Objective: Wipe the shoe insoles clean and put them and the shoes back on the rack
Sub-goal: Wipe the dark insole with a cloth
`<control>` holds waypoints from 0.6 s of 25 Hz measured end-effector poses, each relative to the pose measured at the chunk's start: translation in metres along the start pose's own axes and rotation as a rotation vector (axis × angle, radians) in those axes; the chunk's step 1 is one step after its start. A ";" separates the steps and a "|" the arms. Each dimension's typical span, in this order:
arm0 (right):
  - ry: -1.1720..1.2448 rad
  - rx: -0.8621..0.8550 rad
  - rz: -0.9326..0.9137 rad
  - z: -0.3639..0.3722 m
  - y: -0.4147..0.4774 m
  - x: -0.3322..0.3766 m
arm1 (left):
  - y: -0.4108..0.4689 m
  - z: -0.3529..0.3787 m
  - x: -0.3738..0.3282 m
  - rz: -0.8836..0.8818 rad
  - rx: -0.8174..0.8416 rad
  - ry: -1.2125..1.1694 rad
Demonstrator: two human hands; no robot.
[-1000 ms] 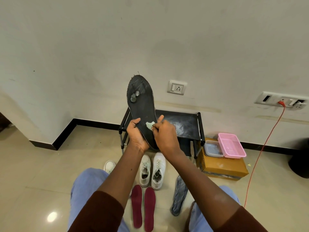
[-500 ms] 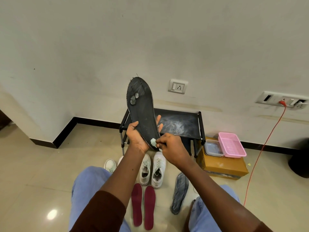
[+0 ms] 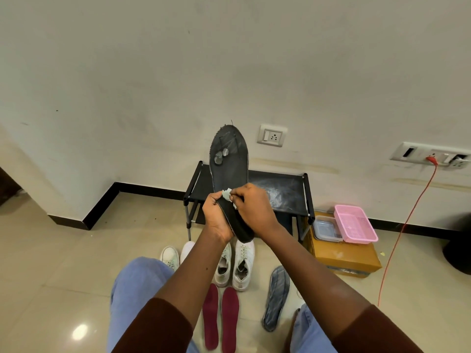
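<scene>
A black insole (image 3: 229, 169) stands upright in front of me, toe up, with two grey round patches near its top. My left hand (image 3: 216, 217) grips its lower left edge. My right hand (image 3: 254, 212) pinches a small pale green wipe (image 3: 226, 193) against the insole's middle. Behind it stands the low black shoe rack (image 3: 285, 192), its top shelf dusty. On the floor lie a pair of white sneakers (image 3: 235, 263), two maroon insoles (image 3: 220, 317) and a grey-blue insole (image 3: 276, 296).
Another pale sneaker pair (image 3: 169, 256) sits left of my left arm. A brown cardboard box (image 3: 344, 256) right of the rack carries a pink basket (image 3: 355, 224) and a clear container (image 3: 326, 229). A red cord (image 3: 405, 225) hangs from the wall socket.
My right hand with the wipe went down the insole to the heel, then came back up to its middle. The left hand kept its grip.
</scene>
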State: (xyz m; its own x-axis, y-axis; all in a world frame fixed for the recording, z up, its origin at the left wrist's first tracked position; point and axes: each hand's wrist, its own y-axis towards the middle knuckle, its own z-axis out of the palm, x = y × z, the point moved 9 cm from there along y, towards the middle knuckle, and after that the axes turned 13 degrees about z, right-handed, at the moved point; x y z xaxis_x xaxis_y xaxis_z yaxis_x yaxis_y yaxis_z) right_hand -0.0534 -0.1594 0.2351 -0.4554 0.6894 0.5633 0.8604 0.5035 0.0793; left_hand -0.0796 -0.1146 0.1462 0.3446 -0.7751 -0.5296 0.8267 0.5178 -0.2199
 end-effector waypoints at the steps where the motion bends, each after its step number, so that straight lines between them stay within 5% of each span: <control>1: 0.005 -0.013 0.012 -0.001 0.004 0.001 | -0.001 -0.004 0.004 0.008 -0.013 -0.006; 15: 0.032 0.307 -0.019 0.024 -0.025 -0.008 | 0.016 -0.017 0.008 -0.047 0.029 -0.113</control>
State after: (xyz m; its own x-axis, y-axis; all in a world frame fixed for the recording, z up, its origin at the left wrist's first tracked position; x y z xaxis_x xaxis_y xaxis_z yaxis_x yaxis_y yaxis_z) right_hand -0.0767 -0.1652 0.2088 -0.4590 0.6641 0.5902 0.7401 0.6533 -0.1595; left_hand -0.0713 -0.1063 0.1246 0.3522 -0.8348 -0.4232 0.8549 0.4709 -0.2174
